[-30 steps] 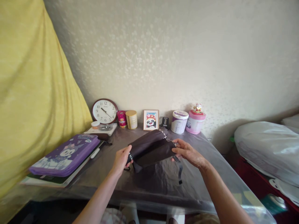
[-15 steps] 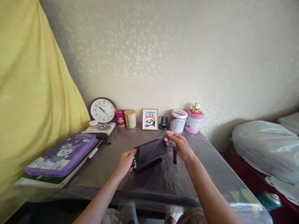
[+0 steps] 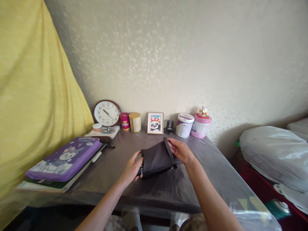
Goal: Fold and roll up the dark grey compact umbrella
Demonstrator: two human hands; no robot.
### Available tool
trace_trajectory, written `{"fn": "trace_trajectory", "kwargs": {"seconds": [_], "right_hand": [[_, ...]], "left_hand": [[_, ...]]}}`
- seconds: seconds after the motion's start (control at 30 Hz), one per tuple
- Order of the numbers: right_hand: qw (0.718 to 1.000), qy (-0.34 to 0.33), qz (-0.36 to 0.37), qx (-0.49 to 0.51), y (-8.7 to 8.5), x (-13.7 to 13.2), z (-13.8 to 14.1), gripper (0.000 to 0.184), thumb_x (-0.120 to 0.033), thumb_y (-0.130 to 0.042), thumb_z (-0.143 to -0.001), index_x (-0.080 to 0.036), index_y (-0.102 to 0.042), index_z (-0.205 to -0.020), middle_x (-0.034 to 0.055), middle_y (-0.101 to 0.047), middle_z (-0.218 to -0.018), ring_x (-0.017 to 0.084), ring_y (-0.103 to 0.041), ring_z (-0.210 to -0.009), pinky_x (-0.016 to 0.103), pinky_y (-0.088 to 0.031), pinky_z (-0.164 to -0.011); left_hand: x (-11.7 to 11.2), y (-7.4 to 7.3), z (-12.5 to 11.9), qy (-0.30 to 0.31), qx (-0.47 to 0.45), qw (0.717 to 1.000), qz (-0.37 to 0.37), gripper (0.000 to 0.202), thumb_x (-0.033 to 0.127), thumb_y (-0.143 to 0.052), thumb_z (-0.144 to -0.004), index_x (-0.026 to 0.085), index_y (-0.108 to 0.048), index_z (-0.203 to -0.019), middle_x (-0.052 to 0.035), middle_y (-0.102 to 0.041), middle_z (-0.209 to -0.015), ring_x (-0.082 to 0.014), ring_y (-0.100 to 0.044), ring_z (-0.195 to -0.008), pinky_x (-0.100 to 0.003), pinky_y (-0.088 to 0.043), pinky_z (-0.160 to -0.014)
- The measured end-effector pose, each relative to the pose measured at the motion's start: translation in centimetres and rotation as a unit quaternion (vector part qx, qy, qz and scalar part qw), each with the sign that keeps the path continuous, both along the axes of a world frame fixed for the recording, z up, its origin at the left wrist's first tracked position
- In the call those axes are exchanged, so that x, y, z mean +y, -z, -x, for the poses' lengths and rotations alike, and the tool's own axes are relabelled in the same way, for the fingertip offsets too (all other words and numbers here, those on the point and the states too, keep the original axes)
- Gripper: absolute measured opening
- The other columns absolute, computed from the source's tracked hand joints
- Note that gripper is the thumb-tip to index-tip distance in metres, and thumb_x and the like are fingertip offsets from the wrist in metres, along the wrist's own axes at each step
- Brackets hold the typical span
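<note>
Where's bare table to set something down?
Free: right side of the table past the right hand, and the near strip below the folded umbrella. Crowded: back row, clock to pink tub; purple case at left.

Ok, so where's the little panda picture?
Look along the back edge of the table, where things stand in a row against the wall. The picture stands between a gold tin on its left and a small black gadget on its right. Only it is a rectangle, showing a cartoon panda in a red hat.
</note>
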State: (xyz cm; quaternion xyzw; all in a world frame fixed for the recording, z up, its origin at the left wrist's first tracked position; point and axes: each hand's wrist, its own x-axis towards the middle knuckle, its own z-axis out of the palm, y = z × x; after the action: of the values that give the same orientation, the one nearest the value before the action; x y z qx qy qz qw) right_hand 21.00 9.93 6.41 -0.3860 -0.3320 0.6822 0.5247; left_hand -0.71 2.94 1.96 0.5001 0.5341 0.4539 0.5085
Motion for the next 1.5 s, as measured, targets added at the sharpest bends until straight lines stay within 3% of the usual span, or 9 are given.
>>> {"fn": "trace_trajectory", "kwargs": {"seconds": [0.23, 0.43, 0.57, 0.7, 0.77, 0.97, 1.23, 1.37, 1.5], "right_hand": [[0.997, 0.003, -0.053, 0.054, 0.2, 0.2, 0.4, 0.015, -0.007, -0.057, -0.073, -0.016, -0.052, -0.084, 0.0064, -0.066, -0.092, 0.017, -0.061, -0.098, 0.03, -0.049, -0.084], [0.99, 0.064, -0.128, -0.01, -1.3, -0.2, -1.6, 0.014, -0.02, -0.06, -0.075, -0.019, -0.058, -0.089, 0.006, -0.066, -0.097, 0.016, -0.062, -0.094, 0.025, -0.051, -0.078], [0.978, -0.078, -0.123, -0.15, -2.6, -2.1, -4.2, 0.024, -0.038, -0.056, -0.078, -0.014, -0.062, -0.079, 0.0069, -0.069, -0.079, 0.012, -0.065, -0.064, 0.018, -0.051, -0.053], [0.906, -0.286, -0.06, -0.306, -1.9, -3.4, -5.4, 0.043, -0.053, -0.053, -0.075, -0.012, -0.062, -0.081, 0.0126, -0.069, -0.081, 0.019, -0.066, -0.064, 0.02, -0.047, -0.042], [0.889, -0.312, -0.033, -0.334, -0.9, -3.4, -4.9, 0.045, -0.056, -0.053, -0.073, -0.013, -0.059, -0.088, 0.0134, -0.068, -0.086, 0.022, -0.067, -0.07, 0.022, -0.048, -0.043], [0.957, -0.158, -0.029, -0.242, 1.4, -2.2, -1.0, 0.044, -0.055, -0.056, -0.072, -0.014, -0.054, -0.088, 0.013, -0.064, -0.095, 0.023, -0.063, -0.087, 0.032, -0.055, -0.06], [0.991, -0.02, -0.003, -0.13, 3.0, -1.1, 2.1, 0.038, -0.047, -0.066, -0.067, -0.017, -0.052, -0.087, 0.0057, -0.06, -0.083, 0.015, -0.06, -0.067, 0.03, -0.056, -0.056], [0.994, 0.018, 0.004, -0.11, 3.9, -0.6, 2.7, 0.041, -0.051, -0.063, -0.067, -0.019, -0.051, -0.09, 0.0052, -0.06, -0.077, 0.016, -0.06, -0.068, 0.029, -0.055, -0.053], [0.993, 0.023, 0.003, -0.115, 4.8, 0.0, 2.9, 0.051, -0.057, -0.058, -0.068, -0.017, -0.051, -0.098, 0.0059, -0.062, -0.074, 0.018, -0.062, -0.07, 0.029, -0.054, -0.053]], "left_hand": [[-0.4, -0.2, 0.1, 0.012, -0.001, 1.0, 0.026, 0.071, 0.04, -0.048, -0.079, 0.021, -0.016, -0.139, 0.0067, -0.05, -0.04, -0.0127, -0.053, -0.033, -0.013, -0.025, -0.025], [-0.1, -0.2, 0.2, 0.014, -0.029, 0.998, 0.045, 0.064, 0.041, -0.05, -0.077, 0.021, -0.031, -0.135, 0.0047, -0.053, -0.043, -0.0118, -0.051, -0.031, -0.013, -0.023, -0.024], [0.2, -0.5, 0.2, -0.022, -0.069, 0.996, 0.053, 0.059, 0.043, -0.052, -0.073, 0.018, -0.042, -0.126, 0.0038, -0.053, -0.045, -0.0116, -0.05, -0.03, -0.013, -0.021, -0.023], [0.6, -0.7, 0.4, -0.066, -0.105, 0.991, 0.046, 0.053, 0.042, -0.054, -0.069, 0.015, -0.052, -0.114, 0.0051, -0.05, -0.04, -0.0115, -0.049, -0.03, -0.012, -0.019, -0.024], [0.8, -0.8, 0.5, -0.076, -0.114, 0.99, 0.041, 0.049, 0.042, -0.053, -0.068, 0.014, -0.054, -0.108, 0.0059, -0.048, -0.037, -0.0101, -0.045, -0.027, -0.012, -0.017, -0.024], [0.8, -1.1, 0.4, -0.096, -0.092, 0.991, 0.033, 0.044, 0.044, -0.048, -0.07, 0.015, -0.056, -0.102, 0.0059, -0.048, -0.033, -0.0088, -0.038, -0.022, -0.013, -0.017, -0.024], [-0.2, -1.0, -0.9, -0.111, 0.057, 0.989, -0.079, 0.033, 0.042, -0.037, -0.078, 0.019, -0.06, -0.085, 0.0052, -0.046, -0.04, -0.0099, -0.04, -0.028, -0.017, -0.026, -0.029], [-0.9, -0.5, -1.2, -0.122, 0.18, 0.954, -0.208, 0.026, 0.035, -0.04, -0.081, 0.022, -0.062, -0.081, -0.0007, -0.054, -0.051, -0.0153, -0.054, -0.048, -0.021, -0.036, -0.046], [-1.6, -0.2, -1.7, -0.083, 0.265, 0.917, -0.285, 0.025, 0.03, -0.041, -0.083, 0.022, -0.062, -0.094, -0.0087, -0.064, -0.068, -0.0218, -0.061, -0.065, -0.026, -0.04, -0.061]]}}
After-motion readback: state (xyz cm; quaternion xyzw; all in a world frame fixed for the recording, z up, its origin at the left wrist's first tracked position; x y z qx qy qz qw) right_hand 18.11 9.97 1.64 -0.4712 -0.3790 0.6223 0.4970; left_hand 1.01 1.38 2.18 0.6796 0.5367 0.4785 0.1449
